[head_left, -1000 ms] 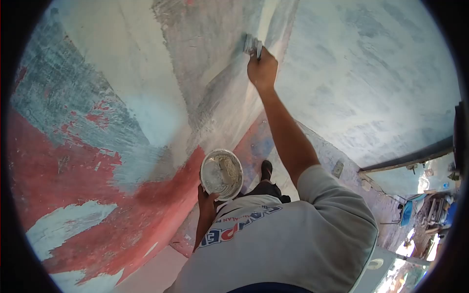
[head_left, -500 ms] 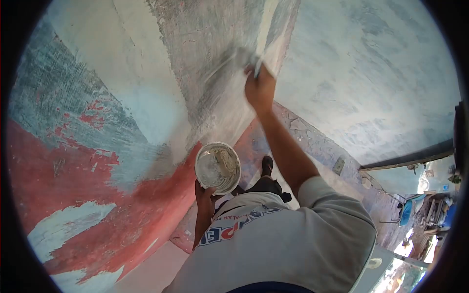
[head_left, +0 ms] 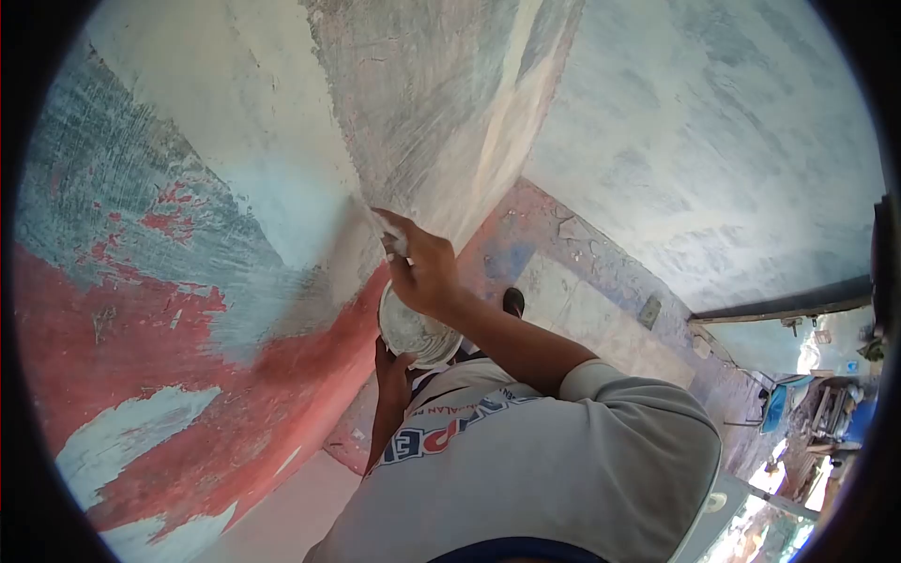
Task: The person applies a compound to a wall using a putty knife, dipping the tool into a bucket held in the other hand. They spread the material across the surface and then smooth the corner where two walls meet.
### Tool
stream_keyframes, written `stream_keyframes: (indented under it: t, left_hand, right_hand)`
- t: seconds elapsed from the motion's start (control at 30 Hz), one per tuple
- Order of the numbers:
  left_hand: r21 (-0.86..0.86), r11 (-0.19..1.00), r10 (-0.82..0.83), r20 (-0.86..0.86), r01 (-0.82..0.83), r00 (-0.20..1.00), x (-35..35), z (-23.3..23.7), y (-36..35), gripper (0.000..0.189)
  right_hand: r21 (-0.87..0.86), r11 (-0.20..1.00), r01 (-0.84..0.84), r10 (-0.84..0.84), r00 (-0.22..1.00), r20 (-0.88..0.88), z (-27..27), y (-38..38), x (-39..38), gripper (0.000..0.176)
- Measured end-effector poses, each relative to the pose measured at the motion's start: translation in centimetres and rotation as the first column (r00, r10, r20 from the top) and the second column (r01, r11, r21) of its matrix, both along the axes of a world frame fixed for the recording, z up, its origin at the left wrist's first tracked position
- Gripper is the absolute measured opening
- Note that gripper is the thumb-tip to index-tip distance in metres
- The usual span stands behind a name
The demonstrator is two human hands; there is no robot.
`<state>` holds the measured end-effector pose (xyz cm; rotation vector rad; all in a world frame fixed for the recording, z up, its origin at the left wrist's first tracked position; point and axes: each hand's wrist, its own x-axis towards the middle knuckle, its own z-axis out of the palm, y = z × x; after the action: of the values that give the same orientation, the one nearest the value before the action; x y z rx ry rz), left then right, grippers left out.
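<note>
My left hand (head_left: 392, 373) grips the lower rim of a round white bucket (head_left: 413, 336), whose inside is smeared with pale paste. Above the bucket, my right hand (head_left: 420, 267) is closed on a small scraper (head_left: 392, 235), seen nearly edge-on with whitish paste about it. The scraper is at the surface of the wall (head_left: 352, 220), close to where grey plaster meets a pale patch. My right forearm covers part of the bucket.
Red paint (head_left: 141, 347) with pale patches covers the lower left wall. A pale blue wall (head_left: 713, 150) rises at the right. My foot (head_left: 513, 301) stands on the stained floor (head_left: 582, 310). A blue chair (head_left: 775, 408) and clutter are at the far right.
My right hand has come down and left with the scraper, from high on the grey wall to just above the bucket. My left hand still holds the bucket in about the same place.
</note>
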<state>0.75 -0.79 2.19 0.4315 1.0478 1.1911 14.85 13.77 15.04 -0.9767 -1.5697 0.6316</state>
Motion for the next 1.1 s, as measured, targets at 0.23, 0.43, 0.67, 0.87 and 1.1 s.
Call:
stream_keyframes:
  t: [0.23, 0.43, 0.67, 0.87, 1.1]
  left_hand:
    - [0.027, 1.0, -0.002, -0.021, 0.002, 1.0, -0.5, -1.2, -0.1, 0.075]
    - [0.011, 1.0, -0.011, -0.03, 0.012, 0.999, -1.1, -2.1, -0.6, 0.076]
    - [-0.04, 0.999, 0.033, -0.003, -0.033, 0.999, 0.3, 0.9, -0.2, 0.077]
    - [-0.007, 0.999, -0.047, -0.028, 0.046, 0.999, -0.4, -1.2, 0.7, 0.077]
    - [0.059, 0.996, -0.062, 0.007, 0.061, 0.998, -0.1, 0.0, 0.0, 0.069]
  right_hand:
    - [-0.063, 0.919, 0.389, -0.379, 0.827, -0.415, 2.2, 11.2, 10.7, 0.017]
    - [0.264, 0.728, 0.633, -0.656, 0.755, 0.001, 8.1, 17.3, 13.4, 0.013]
    - [0.371, 0.851, 0.372, -0.416, 0.908, 0.044, 6.5, 5.1, -0.5, 0.05]
    - [0.091, 0.916, 0.391, -0.39, 0.92, -0.033, 7.6, 6.1, 7.5, 0.023]
    - [0.171, 0.82, 0.547, -0.556, 0.831, 0.007, 7.4, 18.6, 15.1, 0.014]
